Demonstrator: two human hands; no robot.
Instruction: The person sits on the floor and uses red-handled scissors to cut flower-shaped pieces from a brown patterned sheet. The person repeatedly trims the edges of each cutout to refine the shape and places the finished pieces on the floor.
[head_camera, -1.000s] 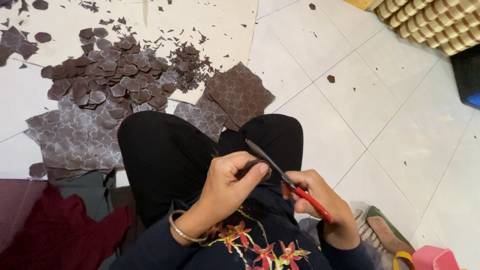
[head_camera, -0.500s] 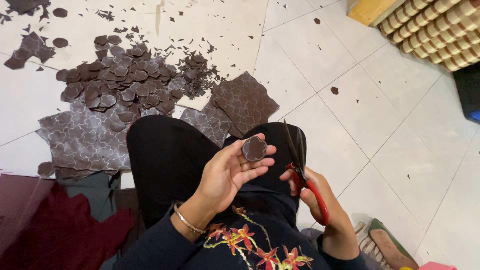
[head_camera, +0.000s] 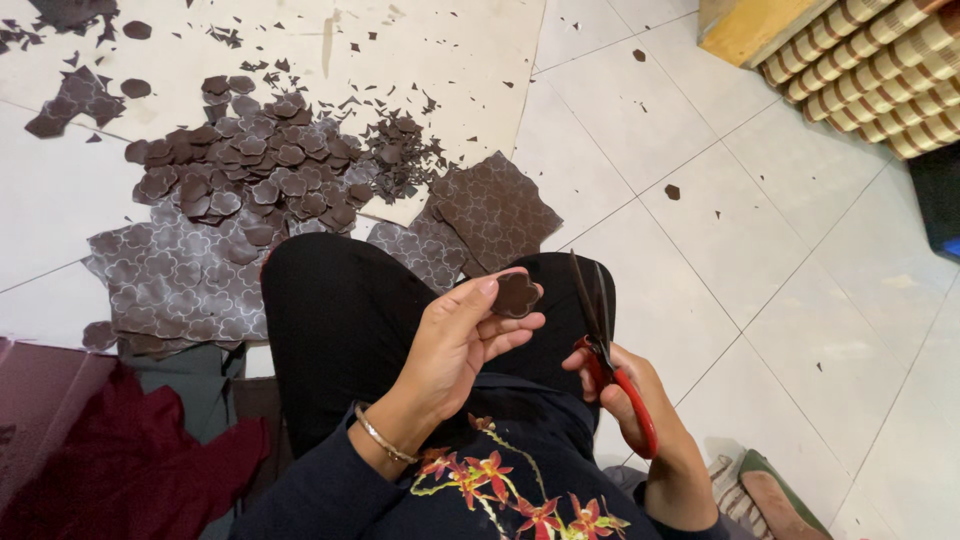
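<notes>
Head view, setting: seen from above, a person sits on a white tiled floor (head_camera: 800, 300), knees in black trousers, dark top with a red and yellow flower pattern.
Left hand: the left hand (head_camera: 465, 335) is raised over the lap, palm turned up, a thin bangle at the wrist.
Left grip: thumb and fingertips are closed on a small dark brown flower-shaped cutout (head_camera: 516, 295), held flat and facing up.
Right hand: the right hand (head_camera: 640, 400) sits just right of the left, lower, over the right knee.
Right grip: fingers are wrapped through the red handles of a pair of scissors (head_camera: 600, 330); the dark blades point up and away and appear closed or nearly so, though the angle makes this hard to judge.
Cutout and scissors: near each other, not touching.
Floor, upper left: a pile of cut shapes (head_camera: 250, 170) in the same brown lies on pale paper, with small scraps (head_camera: 405, 155) beside it.
Floor, by the knees: patterned brown sheets (head_camera: 180, 280), marked with flower outlines.
Lower left: dark red cloth (head_camera: 110, 470).
Upper right: a woven mat edge (head_camera: 880, 70).
</notes>
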